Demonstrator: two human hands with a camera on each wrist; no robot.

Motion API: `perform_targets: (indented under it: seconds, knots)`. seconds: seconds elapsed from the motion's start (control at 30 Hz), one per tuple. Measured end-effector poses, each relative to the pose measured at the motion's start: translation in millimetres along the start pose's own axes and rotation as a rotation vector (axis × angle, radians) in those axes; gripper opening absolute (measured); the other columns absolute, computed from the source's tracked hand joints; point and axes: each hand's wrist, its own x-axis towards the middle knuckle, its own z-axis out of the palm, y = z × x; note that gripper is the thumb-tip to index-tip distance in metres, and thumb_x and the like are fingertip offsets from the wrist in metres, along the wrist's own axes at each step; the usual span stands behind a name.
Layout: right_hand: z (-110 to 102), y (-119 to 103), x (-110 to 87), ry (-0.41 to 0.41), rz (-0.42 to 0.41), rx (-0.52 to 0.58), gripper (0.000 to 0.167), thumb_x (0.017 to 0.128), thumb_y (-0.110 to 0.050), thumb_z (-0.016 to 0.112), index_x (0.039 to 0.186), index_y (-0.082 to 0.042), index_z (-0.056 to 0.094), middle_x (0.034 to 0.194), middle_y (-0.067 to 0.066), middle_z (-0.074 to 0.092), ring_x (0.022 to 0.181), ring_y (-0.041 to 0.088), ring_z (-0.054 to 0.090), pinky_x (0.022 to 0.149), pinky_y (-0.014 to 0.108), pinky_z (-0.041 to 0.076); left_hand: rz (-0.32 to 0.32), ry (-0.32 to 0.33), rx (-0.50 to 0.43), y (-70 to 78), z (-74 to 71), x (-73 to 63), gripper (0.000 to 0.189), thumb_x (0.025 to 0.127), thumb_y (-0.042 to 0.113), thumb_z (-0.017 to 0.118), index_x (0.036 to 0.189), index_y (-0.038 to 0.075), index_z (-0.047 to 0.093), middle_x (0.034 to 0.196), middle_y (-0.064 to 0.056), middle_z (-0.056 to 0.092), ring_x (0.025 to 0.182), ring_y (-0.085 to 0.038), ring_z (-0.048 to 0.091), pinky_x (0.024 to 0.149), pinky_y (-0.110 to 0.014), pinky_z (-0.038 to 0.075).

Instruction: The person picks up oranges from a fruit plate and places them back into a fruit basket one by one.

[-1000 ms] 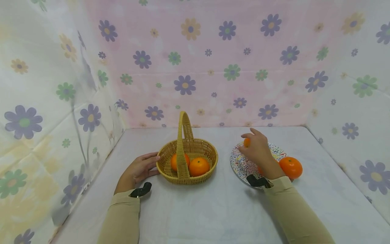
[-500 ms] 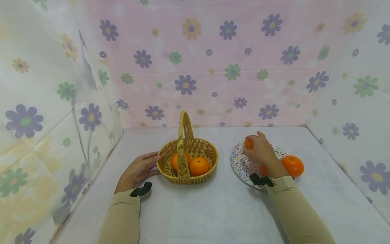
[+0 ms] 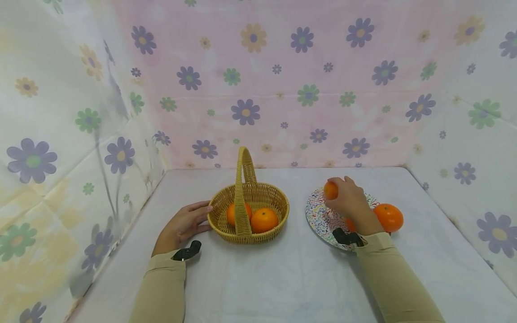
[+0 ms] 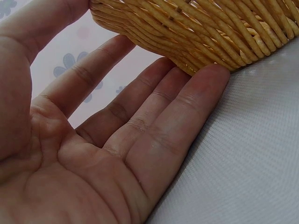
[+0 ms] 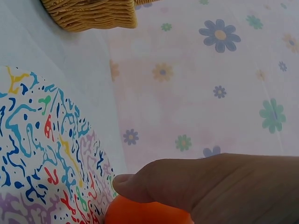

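My right hand (image 3: 348, 199) grips an orange (image 3: 331, 190) above the far part of a speckled plate (image 3: 317, 220). In the right wrist view its thumb (image 5: 140, 184) lies along the top of the orange (image 5: 145, 212). Extended fingers of my left hand (image 3: 187, 223) touch the left side of a wicker basket (image 3: 278, 215), as the left wrist view also shows, where fingertips meet the weave (image 4: 224, 37). Two oranges sit in the basket, a right one (image 3: 264, 220) and a left one (image 3: 231, 214) partly hidden by the handle.
Another orange (image 3: 387, 218) lies at the plate's right edge, and one more (image 3: 350, 225) shows partly under my right wrist. The basket's tall arched handle (image 3: 243, 179) rises over its middle. A flowered cloth (image 3: 282, 89) hangs behind the white table (image 3: 258, 282).
My right hand has shifted slightly right and its fingers have drawn in round the orange, which shows more fully now. The left hand and the basket stay in place.
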Motion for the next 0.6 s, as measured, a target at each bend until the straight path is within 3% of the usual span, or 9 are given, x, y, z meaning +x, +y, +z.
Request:
perform_targets:
  seconds: [0.3,0.6]
  knots:
    - [-0.2,3.6,1.0,-0.003,0.002,0.003,0.071,0.086,-0.026,0.082,0.145,-0.011,0.045,0.135,0.021,0.057,0.111,0.044,0.056,0.096,0.066,0.048,-0.001,0.000,-0.005,0.9,-0.7,-0.6,0.068,0.098,0.029,0.074,0.156,0.012,0.045,0.159,-0.012,0.046,0.131,-0.024,0.061,0.101,-0.048,0.058]
    - [-2.2,0.3,-2.9,-0.032,0.071,0.007,0.069,0.091,-0.029,0.079,0.144,-0.011,0.038,0.128,0.026,0.052,0.107,0.045,0.059,0.098,0.064,0.052,-0.005,-0.003,-0.030,0.4,-1.9,0.1,0.068,0.098,0.026,0.074,0.156,0.010,0.044,0.157,-0.011,0.048,0.127,-0.021,0.063,0.101,-0.048,0.058]
